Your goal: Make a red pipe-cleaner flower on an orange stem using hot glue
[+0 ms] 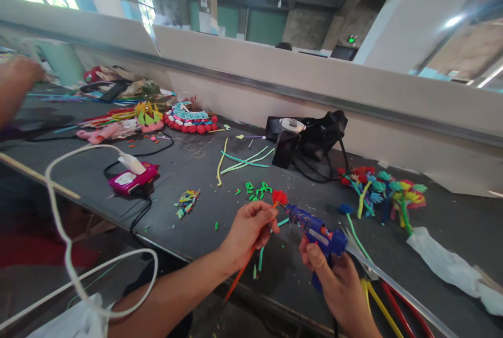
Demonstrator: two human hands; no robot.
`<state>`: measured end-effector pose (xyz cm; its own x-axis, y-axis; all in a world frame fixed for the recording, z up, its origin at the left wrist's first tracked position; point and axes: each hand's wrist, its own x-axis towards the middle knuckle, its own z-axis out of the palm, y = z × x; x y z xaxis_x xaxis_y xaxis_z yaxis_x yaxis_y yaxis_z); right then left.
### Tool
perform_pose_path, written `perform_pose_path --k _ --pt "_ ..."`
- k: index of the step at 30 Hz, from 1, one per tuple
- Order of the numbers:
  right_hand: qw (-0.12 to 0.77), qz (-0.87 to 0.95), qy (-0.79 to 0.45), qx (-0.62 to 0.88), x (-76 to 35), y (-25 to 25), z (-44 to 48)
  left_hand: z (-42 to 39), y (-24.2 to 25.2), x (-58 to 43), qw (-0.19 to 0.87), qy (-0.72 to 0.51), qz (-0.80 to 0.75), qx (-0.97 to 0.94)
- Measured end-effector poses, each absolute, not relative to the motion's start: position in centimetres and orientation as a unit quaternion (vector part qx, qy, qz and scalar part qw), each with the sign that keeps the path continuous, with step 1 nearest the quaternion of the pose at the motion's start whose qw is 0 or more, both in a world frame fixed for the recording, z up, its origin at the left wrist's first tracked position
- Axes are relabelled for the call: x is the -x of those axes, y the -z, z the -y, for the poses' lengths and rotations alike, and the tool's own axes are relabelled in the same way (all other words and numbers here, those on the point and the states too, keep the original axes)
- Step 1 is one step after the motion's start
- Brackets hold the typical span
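Note:
Between its thumb and fingers my left hand (253,225) pinches an orange pipe cleaner (240,274), which hangs down past the table's front edge. A red pom-pom-like flower head (279,197) shows at the top of it. My right hand (334,272) wraps round the handle of a blue hot glue gun (314,228), its nozzle pointing left at the flower's base. A long clear glue stick (401,288) sticks out of the gun's back. Whether the nozzle touches the flower, I cannot tell. Small green cut pieces (257,190) lie just beyond my left hand.
A magenta power strip (133,178) with a white cable stands left. Loose pipe cleaners (243,160) lie mid-table. A phone (285,148) leans by a black bag (324,136). Colourful pipe-cleaner flowers (404,194) lie right. Another person's arm (18,86) is at far left.

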<state>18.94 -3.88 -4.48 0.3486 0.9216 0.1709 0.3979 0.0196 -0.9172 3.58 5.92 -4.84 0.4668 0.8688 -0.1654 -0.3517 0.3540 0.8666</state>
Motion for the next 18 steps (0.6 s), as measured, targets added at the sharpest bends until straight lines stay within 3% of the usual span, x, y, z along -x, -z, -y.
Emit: perform_pose_path --k 18 --pt "0.460 0.558 -0.179 0.667 -18.56 3.51 3.52 -5.79 4.42 -3.60 0.755 -0.402 -0.327 -0.402"
